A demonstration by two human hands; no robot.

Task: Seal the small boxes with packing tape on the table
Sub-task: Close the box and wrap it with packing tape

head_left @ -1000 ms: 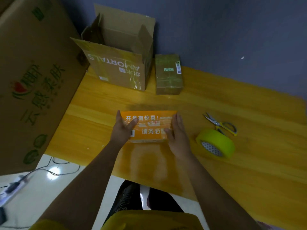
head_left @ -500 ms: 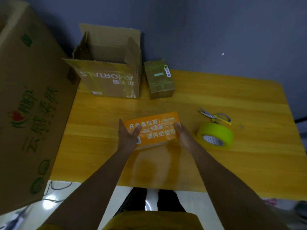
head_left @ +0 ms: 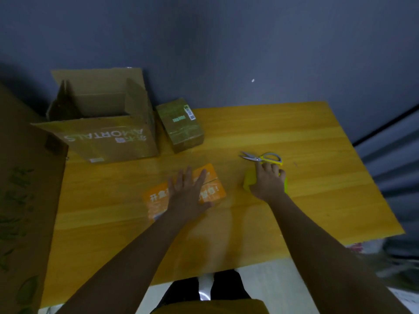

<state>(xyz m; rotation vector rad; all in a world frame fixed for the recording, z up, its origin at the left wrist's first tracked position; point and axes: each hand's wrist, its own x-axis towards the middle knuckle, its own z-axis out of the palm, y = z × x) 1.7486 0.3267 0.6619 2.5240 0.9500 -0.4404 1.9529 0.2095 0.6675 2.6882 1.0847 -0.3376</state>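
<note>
Orange box [head_left: 210, 193]: lies flat near the middle of the table [head_left: 317, 200], long axis running from near-left to far-right.
Left hand [head_left: 188, 196]: rests on the box, fingers straight and spread, pressing it down.
Right hand [head_left: 267, 181]: just right of the box, fingers curled over the yellow tape roll [head_left: 247, 181].
Next move, I judge: the roll must travel left to the box.
Scissors [head_left: 263, 157]: just beyond the roll.
Brown sealed box [head_left: 181, 124]: at the far edge, beside the open carton [head_left: 102, 134].
</note>
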